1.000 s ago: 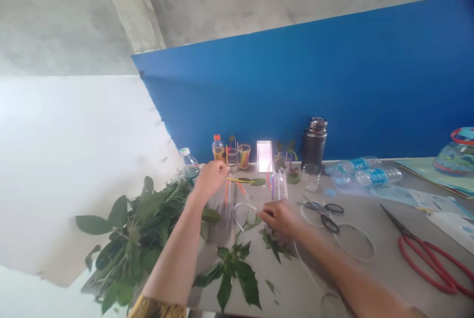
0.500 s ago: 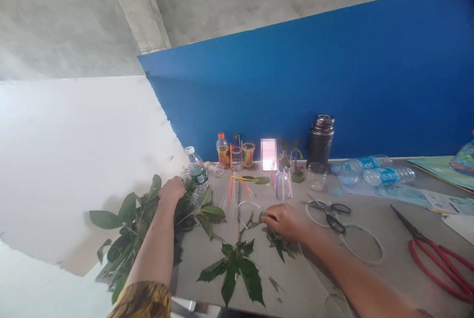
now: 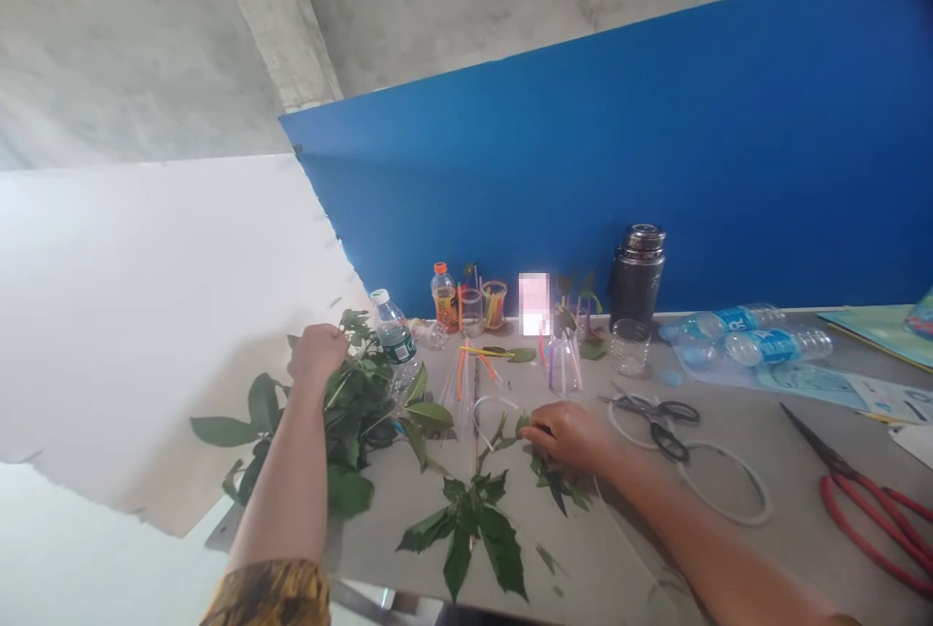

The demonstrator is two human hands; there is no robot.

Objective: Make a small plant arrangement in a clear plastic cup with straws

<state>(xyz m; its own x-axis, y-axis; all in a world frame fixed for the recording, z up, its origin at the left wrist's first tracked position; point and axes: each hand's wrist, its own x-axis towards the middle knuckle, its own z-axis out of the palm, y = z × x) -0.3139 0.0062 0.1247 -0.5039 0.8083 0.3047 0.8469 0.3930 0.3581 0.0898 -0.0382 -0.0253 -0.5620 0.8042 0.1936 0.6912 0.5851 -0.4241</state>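
Head cam: left hand (image 3: 317, 355) curled over cut leafy branches (image 3: 357, 412) beside water bottle (image 3: 395, 334), grip unclear; right hand (image 3: 567, 435) on leaf sprig (image 3: 554, 480) near white plastic ring (image 3: 494, 415), hold unclear, both over grey table (image 3: 604, 558).

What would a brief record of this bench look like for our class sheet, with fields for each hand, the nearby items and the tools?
Left hand: resting on a pile of leafy branches
Right hand: on a leafy sprig
Nearby items: plastic straws, white plastic ring
Tools: black-handled scissors, red-handled scissors
Backdrop: blue board
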